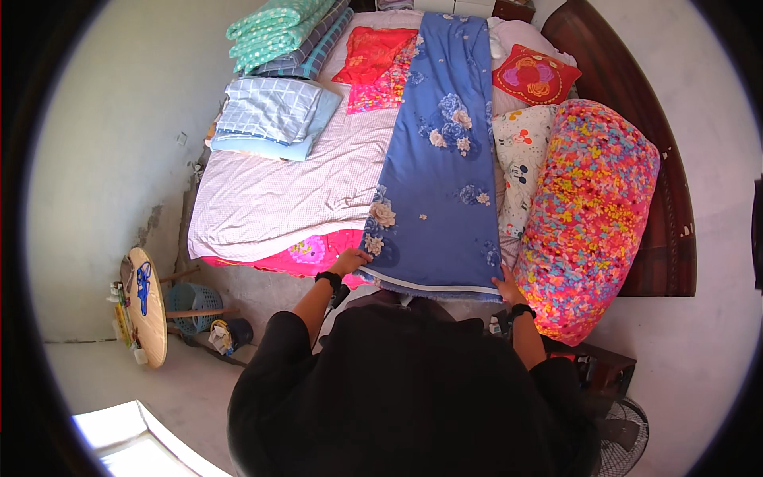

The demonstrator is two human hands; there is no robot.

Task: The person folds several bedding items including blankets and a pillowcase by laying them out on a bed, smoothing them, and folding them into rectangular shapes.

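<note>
A long blue floral sheet, patterned with pale flowers, lies as a strip from the bed's far side to its near edge. My left hand is closed on the near left corner of this sheet. At its near right corner, my right hand grips the edge with the fingers partly hidden. A white band and a frayed hem run between my hands. Left of the sheet spreads a pale checked bedsheet, with a bright pink floral layer showing below it.
Folded bedding is stacked at the far left. A cartoon-print pillow, a large colourful floral bundle and a red cushion lie right, before the dark wooden headboard. A round table, blue basket and fan stand nearby.
</note>
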